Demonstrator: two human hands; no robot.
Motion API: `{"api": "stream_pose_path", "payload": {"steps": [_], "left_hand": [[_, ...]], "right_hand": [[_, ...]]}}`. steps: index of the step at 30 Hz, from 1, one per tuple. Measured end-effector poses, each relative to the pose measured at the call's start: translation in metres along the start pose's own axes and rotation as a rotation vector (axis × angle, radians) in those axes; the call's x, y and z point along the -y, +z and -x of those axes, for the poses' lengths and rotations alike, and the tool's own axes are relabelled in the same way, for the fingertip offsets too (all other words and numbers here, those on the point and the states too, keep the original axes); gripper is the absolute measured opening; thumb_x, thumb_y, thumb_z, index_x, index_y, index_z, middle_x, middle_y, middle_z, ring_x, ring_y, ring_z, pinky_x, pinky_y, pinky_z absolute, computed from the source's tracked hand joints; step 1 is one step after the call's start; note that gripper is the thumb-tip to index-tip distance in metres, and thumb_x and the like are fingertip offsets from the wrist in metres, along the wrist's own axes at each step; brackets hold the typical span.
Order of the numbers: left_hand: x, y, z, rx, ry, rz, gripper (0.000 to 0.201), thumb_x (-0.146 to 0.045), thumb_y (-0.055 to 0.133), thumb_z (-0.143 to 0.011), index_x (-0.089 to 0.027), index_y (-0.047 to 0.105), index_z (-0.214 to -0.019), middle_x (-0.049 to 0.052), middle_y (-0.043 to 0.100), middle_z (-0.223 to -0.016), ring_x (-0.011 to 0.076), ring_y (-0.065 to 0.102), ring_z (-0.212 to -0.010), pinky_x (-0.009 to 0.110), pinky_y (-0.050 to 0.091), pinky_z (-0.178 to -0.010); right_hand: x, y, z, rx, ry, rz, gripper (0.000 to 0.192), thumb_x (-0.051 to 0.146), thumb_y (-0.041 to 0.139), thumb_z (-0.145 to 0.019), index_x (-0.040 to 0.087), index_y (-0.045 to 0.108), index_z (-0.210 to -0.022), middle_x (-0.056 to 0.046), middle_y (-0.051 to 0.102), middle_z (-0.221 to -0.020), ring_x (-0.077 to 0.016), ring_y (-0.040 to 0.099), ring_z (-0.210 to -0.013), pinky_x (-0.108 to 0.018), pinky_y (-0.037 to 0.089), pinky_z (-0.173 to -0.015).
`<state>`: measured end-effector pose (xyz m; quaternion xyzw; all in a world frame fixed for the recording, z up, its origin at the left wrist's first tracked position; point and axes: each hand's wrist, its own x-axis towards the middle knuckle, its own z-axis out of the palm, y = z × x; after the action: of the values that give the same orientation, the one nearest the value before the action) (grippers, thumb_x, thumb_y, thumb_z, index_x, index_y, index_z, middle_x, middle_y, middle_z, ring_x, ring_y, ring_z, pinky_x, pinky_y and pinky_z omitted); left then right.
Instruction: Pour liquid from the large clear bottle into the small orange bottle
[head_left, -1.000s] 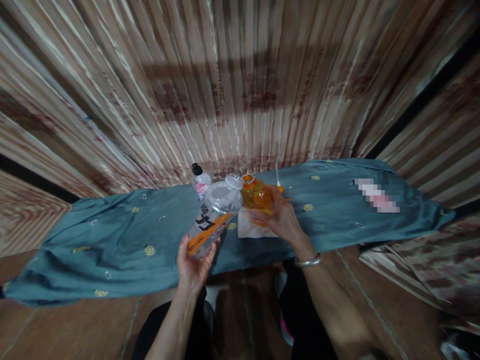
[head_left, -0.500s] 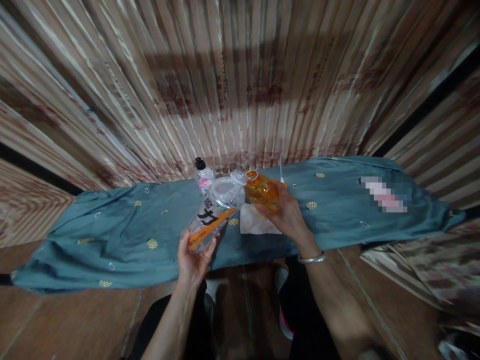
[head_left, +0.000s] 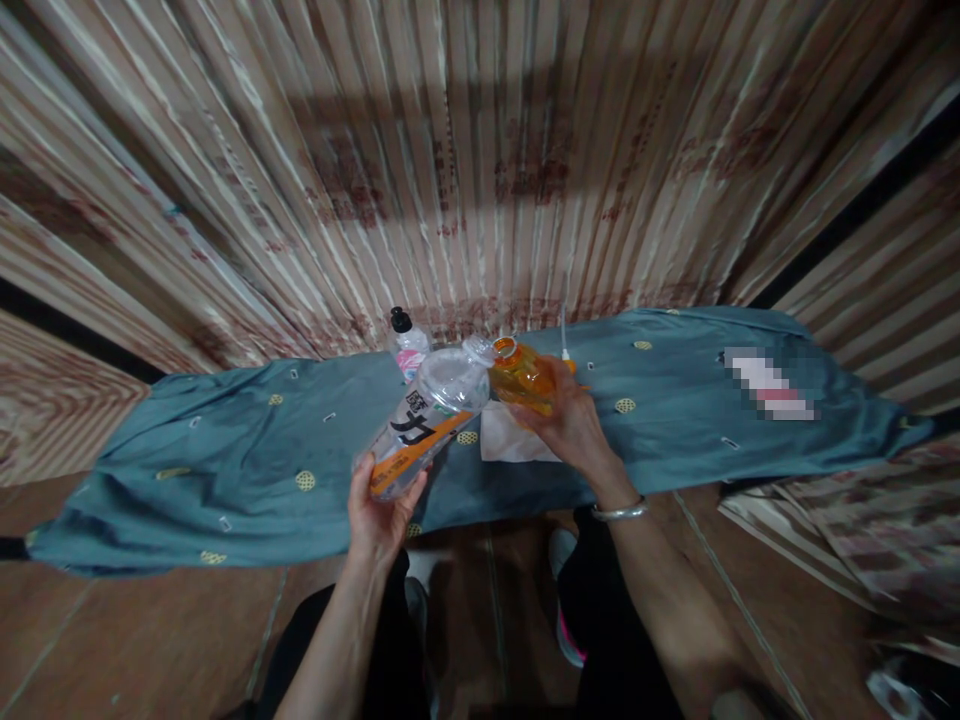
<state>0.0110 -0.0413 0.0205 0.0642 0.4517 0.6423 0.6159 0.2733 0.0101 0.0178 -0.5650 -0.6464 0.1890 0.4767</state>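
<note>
Left hand (head_left: 379,520) cups a clear bottle (head_left: 431,410) low down, right hand (head_left: 576,425) grips an amber bottle (head_left: 521,378).

Tilted clear bottle (head_left: 426,420), amber bottle (head_left: 523,378) beside

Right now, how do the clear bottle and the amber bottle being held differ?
The clear bottle looks larger than the amber bottle. The left hand holds the clear bottle; the right hand grips the amber bottle. Both are uncapped and tilted, their necks close together.
</note>
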Motion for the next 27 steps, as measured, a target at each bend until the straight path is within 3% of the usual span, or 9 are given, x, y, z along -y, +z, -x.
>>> {"api": "stream_pose_path", "payload": {"steps": [13, 22, 27], "left_hand": [[-0.010, 0.004, 0.009, -0.039, 0.065, -0.050, 0.027, -0.029, 0.070, -0.081, -0.016, 0.068, -0.105, 0.009, 0.079, -0.084, 0.0251, 0.078, -0.065, 0.030, 0.066, -0.054], [-0.011, -0.002, 0.008, -0.067, 0.132, -0.068, 0.028, -0.029, 0.072, -0.078, -0.018, 0.072, -0.103, 0.004, 0.079, -0.086, 0.0219, 0.077, -0.071, 0.028, 0.066, -0.052], [-0.013, -0.004, 0.006, -0.060, 0.149, -0.101, 0.033, -0.032, 0.075, -0.075, -0.016, 0.074, -0.102, 0.007, 0.079, -0.089, 0.0222, 0.077, -0.074, 0.027, 0.065, -0.053]], "right_hand": [[-0.012, 0.006, 0.002, -0.027, -0.099, 0.037, 0.070, 0.045, 0.076, -0.081, 0.023, 0.049, -0.142, -0.014, 0.075, -0.126, -0.0365, 0.075, -0.114, -0.056, 0.061, -0.099], [-0.012, 0.005, 0.003, 0.001, -0.083, 0.053, 0.070, 0.049, 0.077, -0.083, 0.023, 0.049, -0.141, -0.015, 0.075, -0.128, -0.0363, 0.074, -0.116, -0.054, 0.061, -0.100], [-0.013, 0.006, 0.003, 0.003, -0.092, 0.054, 0.070, 0.046, 0.077, -0.082, 0.021, 0.049, -0.141, -0.016, 0.075, -0.129, -0.0357, 0.074, -0.116, -0.054, 0.061, -0.100]]}}
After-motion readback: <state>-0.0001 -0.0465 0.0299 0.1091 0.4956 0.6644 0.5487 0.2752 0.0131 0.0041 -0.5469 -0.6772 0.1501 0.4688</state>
